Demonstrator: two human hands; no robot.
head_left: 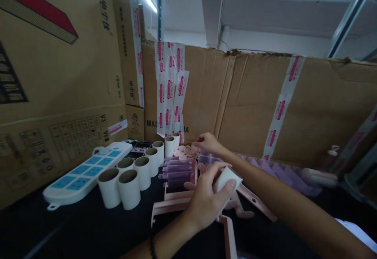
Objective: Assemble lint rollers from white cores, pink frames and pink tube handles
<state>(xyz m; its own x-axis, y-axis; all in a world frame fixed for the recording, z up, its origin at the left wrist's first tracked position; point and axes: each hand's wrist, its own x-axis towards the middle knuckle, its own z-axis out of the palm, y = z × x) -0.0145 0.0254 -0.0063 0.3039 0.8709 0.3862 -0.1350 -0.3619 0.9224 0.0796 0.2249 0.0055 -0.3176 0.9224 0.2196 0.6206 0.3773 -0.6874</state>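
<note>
My left hand (207,196) is wrapped round a white cardboard tube (226,177), held tilted above several pink plastic parts. Farther back, my right hand (210,143) reaches to a pile of pink discs (184,153), its fingertips pinched at a disc on the pile's right edge. Beneath my left hand lie a pink bracket-like frame (173,206) and a pink strip with holes (257,202). Purple translucent pieces (178,170) are stacked beside them. More white tubes (129,190) stand upright in a group to the left, their tops open.
A white power strip with blue sockets (91,170) lies at the left. Taped cardboard walls (250,101) enclose the back and left of the black table (88,231). A row of purple pieces (277,174) runs along the back right, near a pump bottle (330,158).
</note>
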